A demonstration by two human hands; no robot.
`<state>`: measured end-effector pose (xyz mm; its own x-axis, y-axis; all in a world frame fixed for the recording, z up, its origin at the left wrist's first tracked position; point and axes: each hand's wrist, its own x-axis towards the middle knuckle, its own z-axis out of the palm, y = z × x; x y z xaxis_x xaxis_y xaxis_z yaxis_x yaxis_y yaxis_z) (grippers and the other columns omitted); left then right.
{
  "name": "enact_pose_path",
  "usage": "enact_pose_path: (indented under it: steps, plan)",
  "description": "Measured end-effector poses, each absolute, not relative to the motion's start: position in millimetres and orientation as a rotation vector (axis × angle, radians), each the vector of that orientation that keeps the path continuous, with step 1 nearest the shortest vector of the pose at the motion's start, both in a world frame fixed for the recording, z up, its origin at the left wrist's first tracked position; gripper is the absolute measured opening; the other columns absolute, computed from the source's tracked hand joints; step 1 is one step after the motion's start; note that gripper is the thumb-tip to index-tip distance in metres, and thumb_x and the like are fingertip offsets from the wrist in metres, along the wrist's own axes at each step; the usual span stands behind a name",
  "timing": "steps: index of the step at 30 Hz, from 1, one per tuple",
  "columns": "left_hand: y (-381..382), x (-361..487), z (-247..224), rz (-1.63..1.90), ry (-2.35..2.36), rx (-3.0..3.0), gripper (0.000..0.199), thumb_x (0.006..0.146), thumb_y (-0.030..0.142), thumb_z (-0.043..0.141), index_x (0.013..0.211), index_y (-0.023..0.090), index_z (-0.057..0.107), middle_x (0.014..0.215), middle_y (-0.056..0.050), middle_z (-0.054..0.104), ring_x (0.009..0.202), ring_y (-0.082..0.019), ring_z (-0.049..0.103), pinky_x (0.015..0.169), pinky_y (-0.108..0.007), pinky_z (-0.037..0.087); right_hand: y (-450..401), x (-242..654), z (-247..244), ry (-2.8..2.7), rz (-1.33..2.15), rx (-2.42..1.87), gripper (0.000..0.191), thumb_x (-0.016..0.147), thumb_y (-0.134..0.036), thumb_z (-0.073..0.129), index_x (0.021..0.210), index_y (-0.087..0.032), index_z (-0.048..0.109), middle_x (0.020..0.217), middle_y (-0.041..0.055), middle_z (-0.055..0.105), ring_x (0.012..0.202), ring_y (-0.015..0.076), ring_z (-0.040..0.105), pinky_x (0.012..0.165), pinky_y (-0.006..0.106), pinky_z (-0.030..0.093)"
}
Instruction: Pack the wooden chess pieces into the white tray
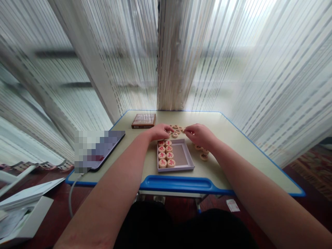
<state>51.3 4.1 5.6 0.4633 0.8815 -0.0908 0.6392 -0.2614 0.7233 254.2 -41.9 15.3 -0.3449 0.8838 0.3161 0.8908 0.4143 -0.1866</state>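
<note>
My left hand (161, 131) reaches over the far edge of a shallow box tray (193, 162), its thumb and fingers curved and apart around loose Chinese chess pieces. My right hand (199, 134) is beyond the tray's far right corner, fingertips pinched at a Chinese chess piece (184, 129), mostly hidden by them. Between the hands lie several round wooden pieces with dark characters, such as this piece (175, 135). Inside the tray, red-character pieces (169, 155) stand in two columns along the left side; the tray's right part shows its bare bottom.
More dark-character pieces (203, 157) lie right of the tray, partly under my right forearm. A brown box lid (144, 120) rests at the back left. A phone or tablet (103, 152) with a cable lies at the left edge. The table (249, 169) has a blue rim and front trough.
</note>
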Motion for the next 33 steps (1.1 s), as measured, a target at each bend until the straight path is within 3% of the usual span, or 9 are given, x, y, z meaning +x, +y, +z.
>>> enact_pose_path:
  steps: [5, 10, 20, 27, 33]
  plan:
    - [2.0, 51.8, 8.0, 0.417, 1.305, 2.048, 0.051, 0.053, 0.008, 0.054, 0.102, 0.017, 0.068, 0.083, -0.001, 0.062, 0.064, -0.011, 0.053, 0.054, -0.019, 0.040, -42.1, 253.9, 15.6, -2.317, -0.030, -1.518, 0.026, 0.082, -0.025, 0.047, 0.087, -0.020, 0.072, 0.083, 0.0054, 0.071, 0.077, 0.0174, 0.058, 0.069, 0.026, 0.040]
    - [2.4, 52.3, 7.5, 0.419, 1.274, 2.032, 0.040, 0.053, 0.008, 0.054, 0.090, 0.015, 0.069, 0.073, 0.000, 0.059, 0.059, -0.010, 0.050, 0.050, -0.018, 0.039, -42.7, 253.4, 16.2, -2.312, -0.007, -1.546, 0.026, 0.082, -0.026, 0.048, 0.090, -0.020, 0.072, 0.085, 0.0057, 0.071, 0.079, 0.0176, 0.058, 0.071, 0.025, 0.041]
    - [-0.2, 53.6, 8.7, 0.453, 1.281, 2.032, 0.037, 0.056, 0.011, 0.058, 0.092, 0.014, 0.068, 0.073, 0.000, 0.062, 0.064, -0.012, 0.054, 0.055, -0.019, 0.042, -40.9, 254.1, 13.6, -2.307, -0.015, -1.539, 0.025, 0.082, -0.026, 0.048, 0.088, -0.020, 0.072, 0.084, 0.0053, 0.071, 0.081, 0.0182, 0.058, 0.072, 0.026, 0.041]
    - [6.2, 53.4, 2.2, 0.545, 1.237, 2.028, 0.032, 0.059, 0.019, 0.060, 0.089, 0.013, 0.067, 0.085, -0.003, 0.065, 0.070, -0.013, 0.057, 0.061, -0.021, 0.044, -41.4, 253.2, 14.1, -2.343, -0.014, -1.539, 0.026, 0.081, -0.026, 0.047, 0.087, -0.019, 0.072, 0.083, 0.0053, 0.070, 0.078, 0.0179, 0.058, 0.069, 0.025, 0.040]
    - [7.9, 54.1, 0.5, 0.597, 1.263, 2.004, 0.028, 0.059, 0.021, 0.061, 0.086, 0.014, 0.067, 0.080, -0.003, 0.065, 0.070, -0.013, 0.057, 0.061, -0.022, 0.044, -40.8, 253.5, 12.8, -2.342, 0.017, -1.529, 0.025, 0.081, -0.026, 0.047, 0.086, -0.020, 0.071, 0.081, 0.0047, 0.070, 0.074, 0.0168, 0.059, 0.067, 0.025, 0.040]
